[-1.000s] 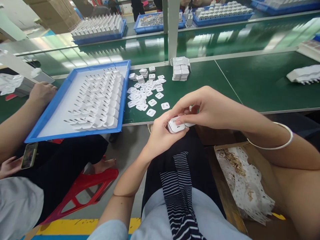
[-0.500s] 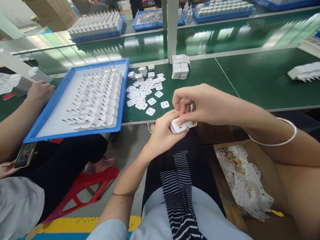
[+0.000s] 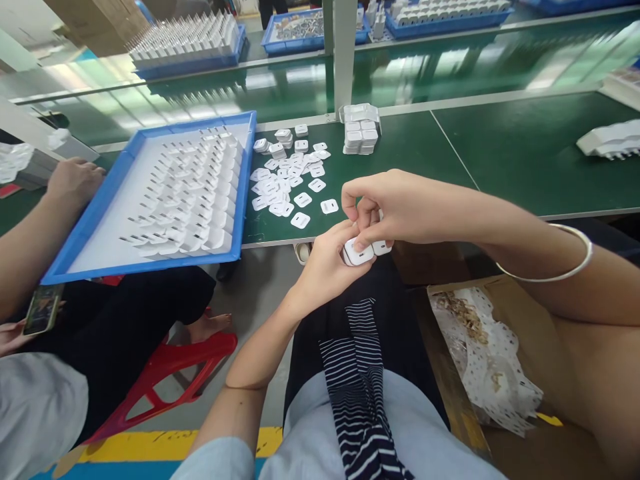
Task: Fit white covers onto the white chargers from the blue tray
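Observation:
Just below the front edge of the green table, my left hand (image 3: 325, 267) grips a small white charger body (image 3: 356, 253). My right hand (image 3: 395, 210) reaches over it, thumb and fingers pinched on the top of that piece. A second white piece (image 3: 382, 248) shows under the right hand's fingers. A heap of small white cover plates (image 3: 286, 183) lies on the table beyond my hands. Left of the heap stands a blue tray (image 3: 113, 193) with rows of white plug parts.
A stack of white charger bodies (image 3: 361, 137) stands by a grey post (image 3: 345, 53). A co-worker at the left rests a hand (image 3: 73, 183) beside the tray and holds a phone (image 3: 43, 309). A cardboard box with perforated paper (image 3: 487, 360) sits at my right. A red stool (image 3: 170, 377) is below.
My right hand's fingers have curled in and pinched down on the charger piece. Both hands stay in nearly the same spot; the view has shifted a little.

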Demonstrator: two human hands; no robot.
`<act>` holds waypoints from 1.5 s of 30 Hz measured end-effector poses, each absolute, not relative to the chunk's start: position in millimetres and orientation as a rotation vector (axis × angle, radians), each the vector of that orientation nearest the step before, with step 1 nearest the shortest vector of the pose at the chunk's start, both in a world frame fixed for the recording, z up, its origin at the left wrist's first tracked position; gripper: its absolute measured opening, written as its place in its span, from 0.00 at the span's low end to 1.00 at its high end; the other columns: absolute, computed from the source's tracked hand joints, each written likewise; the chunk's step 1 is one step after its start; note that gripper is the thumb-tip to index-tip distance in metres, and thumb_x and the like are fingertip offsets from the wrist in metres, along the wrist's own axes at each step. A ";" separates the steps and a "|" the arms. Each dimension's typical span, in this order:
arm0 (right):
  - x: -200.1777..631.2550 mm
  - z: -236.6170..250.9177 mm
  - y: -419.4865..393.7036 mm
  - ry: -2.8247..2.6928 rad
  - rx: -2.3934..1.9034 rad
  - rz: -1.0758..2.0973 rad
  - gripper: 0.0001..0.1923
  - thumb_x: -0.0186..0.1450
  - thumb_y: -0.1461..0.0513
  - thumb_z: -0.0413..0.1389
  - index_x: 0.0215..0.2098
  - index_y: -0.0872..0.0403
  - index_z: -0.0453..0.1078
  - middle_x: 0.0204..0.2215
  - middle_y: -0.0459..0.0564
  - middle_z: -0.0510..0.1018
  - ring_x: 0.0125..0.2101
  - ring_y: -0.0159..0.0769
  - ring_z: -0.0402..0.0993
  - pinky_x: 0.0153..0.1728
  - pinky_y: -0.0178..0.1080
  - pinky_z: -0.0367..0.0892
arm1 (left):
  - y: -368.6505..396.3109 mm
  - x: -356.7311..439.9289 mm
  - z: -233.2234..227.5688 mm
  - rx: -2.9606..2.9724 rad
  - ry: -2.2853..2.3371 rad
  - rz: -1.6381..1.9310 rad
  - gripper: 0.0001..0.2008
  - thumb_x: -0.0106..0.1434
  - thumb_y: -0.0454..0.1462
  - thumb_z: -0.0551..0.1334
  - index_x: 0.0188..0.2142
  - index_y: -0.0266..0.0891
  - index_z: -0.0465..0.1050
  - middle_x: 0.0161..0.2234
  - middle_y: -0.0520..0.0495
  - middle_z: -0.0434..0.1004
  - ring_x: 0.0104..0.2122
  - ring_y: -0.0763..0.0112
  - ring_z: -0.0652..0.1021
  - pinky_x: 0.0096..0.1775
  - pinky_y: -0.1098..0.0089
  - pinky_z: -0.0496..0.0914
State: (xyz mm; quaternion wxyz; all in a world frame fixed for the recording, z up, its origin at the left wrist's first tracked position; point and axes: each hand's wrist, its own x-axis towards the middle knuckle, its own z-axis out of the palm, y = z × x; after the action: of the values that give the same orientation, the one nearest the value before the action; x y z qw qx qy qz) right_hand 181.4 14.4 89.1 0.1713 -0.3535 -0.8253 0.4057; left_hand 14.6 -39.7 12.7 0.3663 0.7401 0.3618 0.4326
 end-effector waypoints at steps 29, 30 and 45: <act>205.3 104.0 -5.1 -2.214 -0.851 0.932 0.11 0.63 0.56 0.65 0.34 0.52 0.70 0.28 0.43 0.74 0.27 0.29 0.67 0.27 0.35 0.63 | -27.2 6.6 0.5 1.949 0.776 1.361 0.18 0.56 0.29 0.71 0.46 0.41 0.79 0.50 0.42 0.82 0.47 0.61 0.82 0.47 0.64 0.76; 208.0 102.9 -10.2 -2.184 -0.838 0.912 0.10 0.64 0.56 0.64 0.36 0.53 0.71 0.30 0.44 0.74 0.28 0.29 0.68 0.28 0.35 0.65 | -27.0 5.6 2.1 1.965 0.777 1.366 0.19 0.56 0.29 0.71 0.48 0.41 0.79 0.51 0.42 0.82 0.48 0.60 0.81 0.49 0.62 0.76; 191.3 63.1 -38.8 -2.313 -0.779 0.535 0.17 0.63 0.70 0.62 0.49 0.53 0.74 0.39 0.48 0.79 0.34 0.33 0.72 0.35 0.35 0.65 | -30.4 5.9 13.7 2.020 0.788 1.353 0.12 0.53 0.41 0.76 0.35 0.40 0.80 0.52 0.42 0.81 0.49 0.58 0.81 0.51 0.60 0.76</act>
State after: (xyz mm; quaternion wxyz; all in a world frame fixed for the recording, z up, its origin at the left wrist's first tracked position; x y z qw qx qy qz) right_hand 191.3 -38.8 63.1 0.3158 -0.2959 -0.8783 0.2031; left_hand 5.9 -30.4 13.7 0.2887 0.7567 0.2953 0.5068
